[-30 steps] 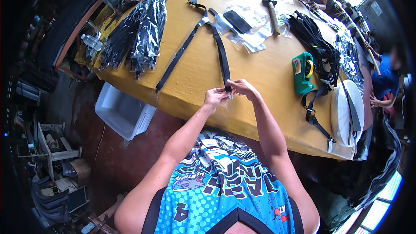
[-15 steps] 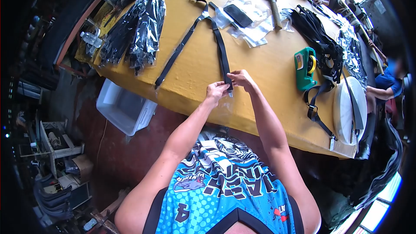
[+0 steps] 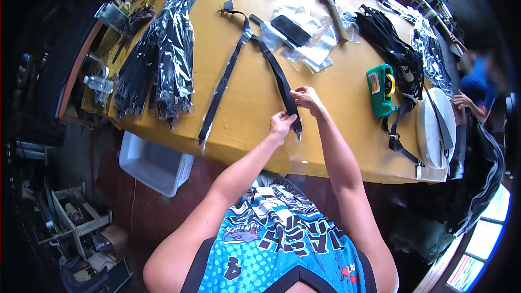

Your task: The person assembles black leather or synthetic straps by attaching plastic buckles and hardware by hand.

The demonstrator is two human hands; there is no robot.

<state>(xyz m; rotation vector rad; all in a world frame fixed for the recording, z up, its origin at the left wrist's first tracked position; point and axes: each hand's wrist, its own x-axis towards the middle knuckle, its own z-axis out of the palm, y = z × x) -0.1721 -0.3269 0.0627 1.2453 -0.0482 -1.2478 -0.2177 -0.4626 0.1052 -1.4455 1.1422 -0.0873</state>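
Note:
A black pair of suspenders [image 3: 277,70] lies in a Y shape on the yellow-covered table [image 3: 239,125], its two straps joined at a light-coloured patch. My left hand [image 3: 281,126] pinches the right-hand strap close to its metal clip. Slightly higher on the same strap, my right hand [image 3: 306,99] grips the edge with thumb and fingers. Clear plastic film runs along the other strap [image 3: 220,97] and hangs below the clip near my left hand.
Bagged black straps [image 3: 176,49] lie to the left beside a plastic bottle [image 3: 99,84]. A phone [image 3: 290,30] rests on clear bags near a hammer [image 3: 334,16]. Rightward are a green tape dispenser [image 3: 381,91], more straps [image 3: 388,38] and a round white disc [image 3: 434,130]. Two people work beyond.
My left hand has shifted up off the strap's end, so the clip now shows below it. My right hand keeps its hold. The camera view has tilted slightly.

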